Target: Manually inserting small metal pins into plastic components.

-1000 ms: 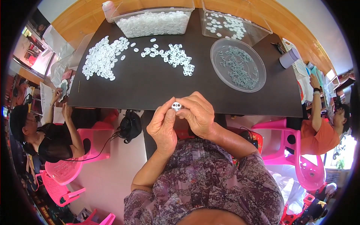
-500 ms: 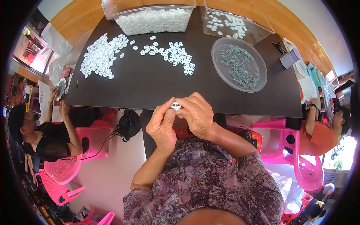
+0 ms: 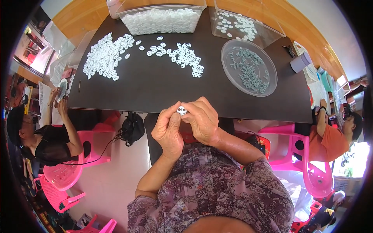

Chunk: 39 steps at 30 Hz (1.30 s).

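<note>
Both hands meet just at the near edge of the black table (image 3: 155, 89). The left hand (image 3: 168, 130) and the right hand (image 3: 203, 121) pinch one small white piece (image 3: 181, 110) between their fingertips. To do this well, I think the fingers should press softly and keep the piece straight, so it does not slip and fall.

Far away, a clear tub (image 3: 161, 18) is full of white pieces. To its right, a second clear tub (image 3: 243, 24) has only a few in it. A round clear dish (image 3: 248, 66) on the right holds thin grey bits. More loose white pieces (image 3: 105, 56) lie on the table's left side.
</note>
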Each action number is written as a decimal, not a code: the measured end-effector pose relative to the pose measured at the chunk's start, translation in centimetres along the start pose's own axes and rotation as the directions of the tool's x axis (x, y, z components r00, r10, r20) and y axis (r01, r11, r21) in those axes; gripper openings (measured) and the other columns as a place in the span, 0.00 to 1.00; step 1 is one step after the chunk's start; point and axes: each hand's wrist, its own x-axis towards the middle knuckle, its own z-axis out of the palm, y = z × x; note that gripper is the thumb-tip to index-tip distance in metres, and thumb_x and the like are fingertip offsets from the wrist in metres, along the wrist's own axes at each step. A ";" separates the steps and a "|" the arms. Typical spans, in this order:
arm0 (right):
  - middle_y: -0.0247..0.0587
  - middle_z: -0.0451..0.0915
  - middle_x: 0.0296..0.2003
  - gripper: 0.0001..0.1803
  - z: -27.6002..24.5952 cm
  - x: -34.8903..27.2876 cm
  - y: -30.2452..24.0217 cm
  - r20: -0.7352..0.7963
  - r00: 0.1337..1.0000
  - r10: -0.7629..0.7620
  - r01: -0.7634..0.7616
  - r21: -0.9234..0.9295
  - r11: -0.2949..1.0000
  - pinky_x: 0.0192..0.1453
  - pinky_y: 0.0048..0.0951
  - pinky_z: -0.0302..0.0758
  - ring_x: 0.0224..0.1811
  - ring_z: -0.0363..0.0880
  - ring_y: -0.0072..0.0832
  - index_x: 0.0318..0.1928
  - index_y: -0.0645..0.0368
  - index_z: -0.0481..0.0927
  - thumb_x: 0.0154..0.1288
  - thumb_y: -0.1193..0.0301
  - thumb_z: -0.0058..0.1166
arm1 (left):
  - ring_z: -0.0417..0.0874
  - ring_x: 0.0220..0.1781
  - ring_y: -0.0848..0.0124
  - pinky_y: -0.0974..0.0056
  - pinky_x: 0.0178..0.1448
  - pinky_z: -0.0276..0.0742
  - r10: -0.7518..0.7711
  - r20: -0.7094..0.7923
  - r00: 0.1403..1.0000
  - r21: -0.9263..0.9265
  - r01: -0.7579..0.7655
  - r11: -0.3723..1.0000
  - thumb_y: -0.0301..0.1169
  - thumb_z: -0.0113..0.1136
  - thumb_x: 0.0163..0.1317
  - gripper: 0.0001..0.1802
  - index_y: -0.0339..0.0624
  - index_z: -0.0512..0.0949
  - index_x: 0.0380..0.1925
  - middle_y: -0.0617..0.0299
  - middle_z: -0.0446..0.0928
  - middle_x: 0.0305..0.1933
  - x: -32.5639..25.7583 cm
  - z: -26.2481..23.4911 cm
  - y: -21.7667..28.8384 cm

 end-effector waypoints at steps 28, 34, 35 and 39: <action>0.46 0.75 0.33 0.18 1.1 -0.5 -0.1 0.017 1.000 0.022 -0.022 -0.028 0.999 0.29 0.32 0.70 0.29 0.72 0.37 0.43 0.68 0.74 0.49 0.81 0.60 | 0.71 0.40 0.81 0.75 0.46 0.68 -0.068 -0.055 0.996 -0.073 0.063 0.995 0.28 0.52 0.66 0.12 0.32 0.77 0.45 0.66 0.73 0.39 -0.6 -0.2 -0.6; 0.46 0.76 0.33 0.17 1.1 -0.5 -0.2 0.023 1.000 0.015 -0.015 0.001 1.000 0.30 0.32 0.71 0.29 0.72 0.37 0.43 0.67 0.74 0.52 0.79 0.59 | 0.70 0.39 0.81 0.75 0.45 0.68 -0.055 -0.054 0.997 -0.090 0.050 0.995 0.28 0.52 0.66 0.12 0.32 0.76 0.45 0.66 0.73 0.38 -0.8 -0.5 -0.5; 0.45 0.75 0.33 0.19 1.1 -0.5 -0.1 0.020 1.000 0.015 -0.015 0.010 1.000 0.29 0.32 0.70 0.29 0.72 0.37 0.43 0.67 0.74 0.47 0.81 0.61 | 0.70 0.39 0.81 0.75 0.45 0.67 -0.042 -0.045 0.998 -0.086 0.038 0.996 0.28 0.53 0.66 0.12 0.32 0.76 0.45 0.66 0.72 0.38 -0.9 -0.5 -0.5; 0.45 0.75 0.32 0.19 1.1 -0.8 0.1 0.020 1.000 -0.005 0.006 -0.012 1.000 0.28 0.32 0.70 0.29 0.72 0.37 0.43 0.67 0.74 0.47 0.80 0.61 | 0.70 0.38 0.80 0.75 0.44 0.67 0.027 -0.025 0.999 -0.014 -0.027 1.000 0.27 0.53 0.66 0.11 0.32 0.76 0.45 0.67 0.72 0.36 -0.8 -0.6 -0.7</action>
